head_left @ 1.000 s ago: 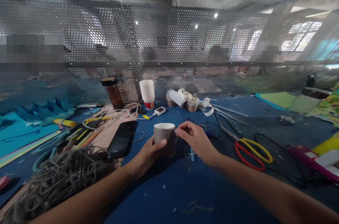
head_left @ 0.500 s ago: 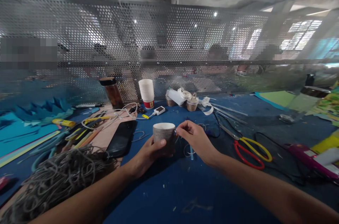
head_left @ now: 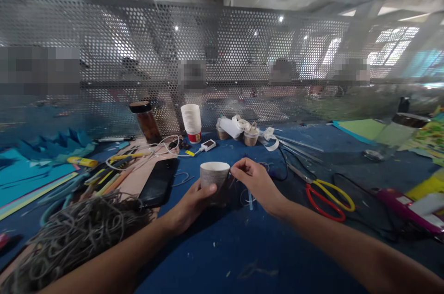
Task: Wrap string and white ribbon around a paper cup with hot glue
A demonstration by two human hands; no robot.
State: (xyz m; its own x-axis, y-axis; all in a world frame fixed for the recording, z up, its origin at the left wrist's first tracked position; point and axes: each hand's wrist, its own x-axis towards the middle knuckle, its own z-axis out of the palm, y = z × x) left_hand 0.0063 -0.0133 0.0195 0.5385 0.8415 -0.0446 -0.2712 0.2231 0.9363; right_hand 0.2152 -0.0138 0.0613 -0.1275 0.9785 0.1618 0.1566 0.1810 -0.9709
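Note:
My left hand [head_left: 196, 201] is wrapped round a paper cup [head_left: 214, 174] whose outside is covered in grey cord and whose inside is white. The cup is held upright above the blue table, thumb on its near side. At the cup's right rim, my right hand [head_left: 255, 180] has thumb and forefinger pinched together; what lies between the fingertips is too small to make out. Left of my left hand is a black phone [head_left: 158, 183], and nearer me lies a tangled heap of grey cord [head_left: 90, 229].
Behind the cup stand a stack of white paper cups [head_left: 190, 120], a brown jar [head_left: 145, 122] and a small white device [head_left: 208, 145]. To the right lie red-and-yellow-handled scissors [head_left: 326, 197] and a purple glue gun [head_left: 409, 210]. A perforated metal screen [head_left: 239, 44] closes the back.
Both hands stay almost where they were, the left still round the cup and the right still pinched at its rim. The whole view shifts very slightly.

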